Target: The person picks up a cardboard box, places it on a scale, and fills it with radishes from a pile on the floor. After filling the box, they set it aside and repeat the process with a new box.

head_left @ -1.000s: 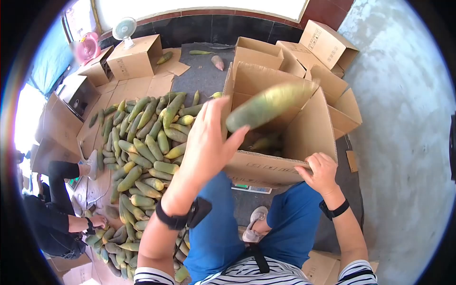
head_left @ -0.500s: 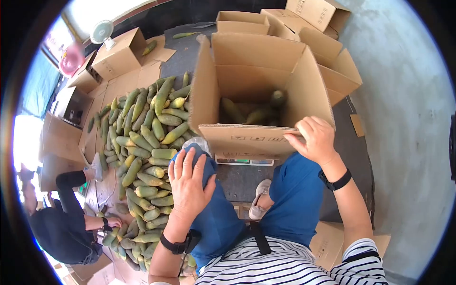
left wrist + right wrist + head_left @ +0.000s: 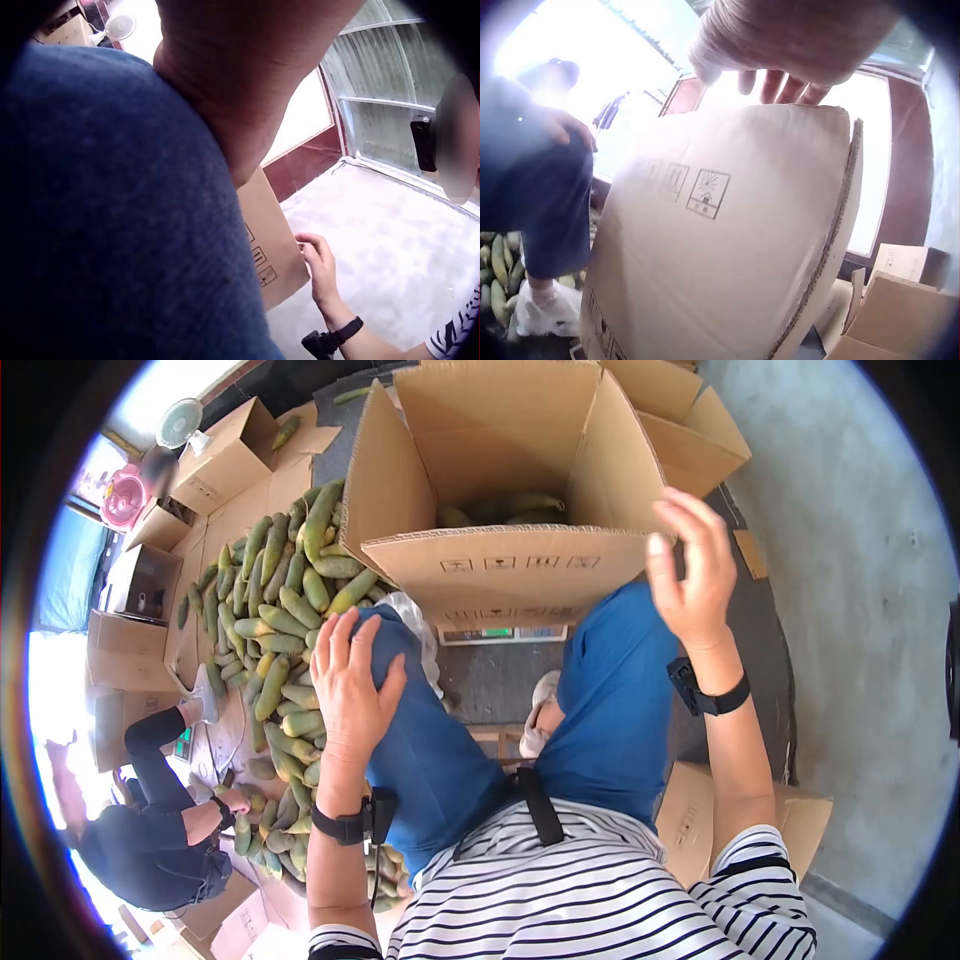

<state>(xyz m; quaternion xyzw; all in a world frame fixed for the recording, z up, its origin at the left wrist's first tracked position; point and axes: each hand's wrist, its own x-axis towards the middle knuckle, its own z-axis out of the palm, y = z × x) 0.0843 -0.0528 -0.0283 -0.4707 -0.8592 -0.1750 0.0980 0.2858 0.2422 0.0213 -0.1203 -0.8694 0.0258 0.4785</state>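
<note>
My left hand (image 3: 350, 680) rests on the left knee, fingers spread over the blue trousers, holding nothing. At the near right corner of a tall open carton (image 3: 500, 575) is my right hand (image 3: 695, 570), its fingers loosely bent and gripping nothing. In the right wrist view, that hand (image 3: 795, 45) hovers along the carton's top edge, with the fingertips partly hidden behind the rim. Several green radishes (image 3: 520, 508) lie at the bottom of the carton, partly hidden by its front wall. Under the carton is a scale (image 3: 505, 634) with a lit green display.
A large heap of green radishes (image 3: 285, 610) covers the floor on the left. Beside it, another person (image 3: 150, 850) reaches into the heap. More cartons (image 3: 690, 430) stand behind on the right. Further left are a carton with a pale fan (image 3: 180, 424) and a pink fan (image 3: 125, 498).
My left hand has released a radish into the carton and come down onto the knee. The right hand has let go of the carton's rim. The head view has tilted downward.
</note>
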